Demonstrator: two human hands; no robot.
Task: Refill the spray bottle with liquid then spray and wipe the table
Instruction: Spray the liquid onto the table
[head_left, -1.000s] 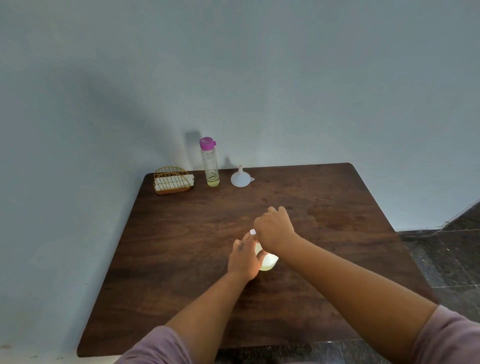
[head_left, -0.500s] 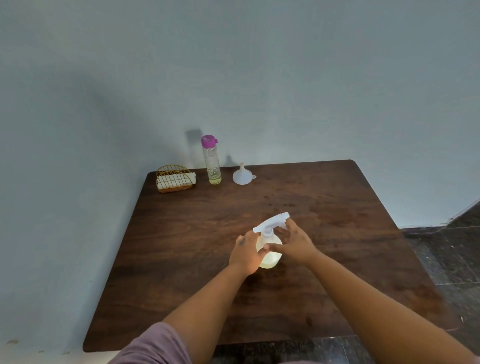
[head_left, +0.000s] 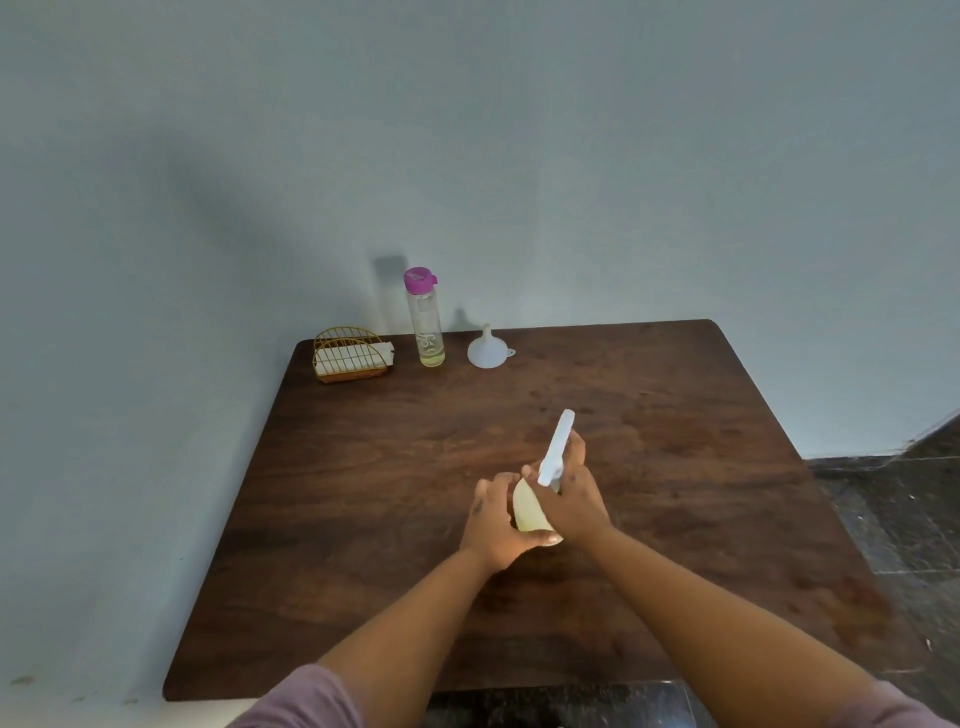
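Turned since 0.5 s ago: white spray head (head_left: 555, 448) now angled up and away toward the far edge, no longer lying crosswise; right hand (head_left: 570, 491) curled round it at the neck, left hand (head_left: 493, 519) wrapped about the pale body of the spray bottle (head_left: 527, 508), standing near the middle of the tabletop (head_left: 363, 493); judged mid-unscrewing, head's long axis twisting over a held body; both hands equally close; purple-capped refill bottle (head_left: 426, 322) and funnel (head_left: 485, 351) well apart at the far edge beside a wire holder (head_left: 350, 356); bottle's neck, thread and base hidden by fingers; liquid level unreadable.
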